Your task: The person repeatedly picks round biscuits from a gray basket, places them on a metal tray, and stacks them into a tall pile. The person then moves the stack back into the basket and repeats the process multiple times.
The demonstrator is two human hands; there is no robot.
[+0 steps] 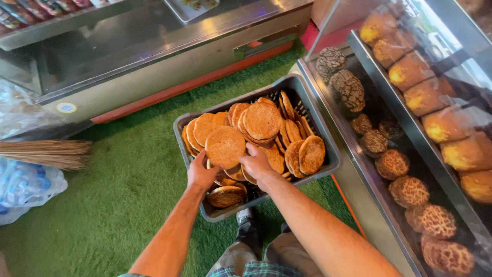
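A grey plastic crate (312, 113) sits on green turf, packed with several round flat golden-brown breads. My left hand (201, 174) and my right hand (258, 163) reach into the crate's near side. Together they grip one round bread (224, 146), held up on edge, left hand at its lower left rim, right hand at its lower right. More breads stand on edge or lie flat around it; one (226, 196) lies low in the near corner under my left wrist.
A glass display case (359, 169) on the right holds crackle-topped round buns (409, 191) and wrapped yellow pastries (451, 125). A steel counter (154, 56) stands behind. At the left lie a straw broom (46, 153) and a bag of bottles (25, 187). My feet are below the crate.
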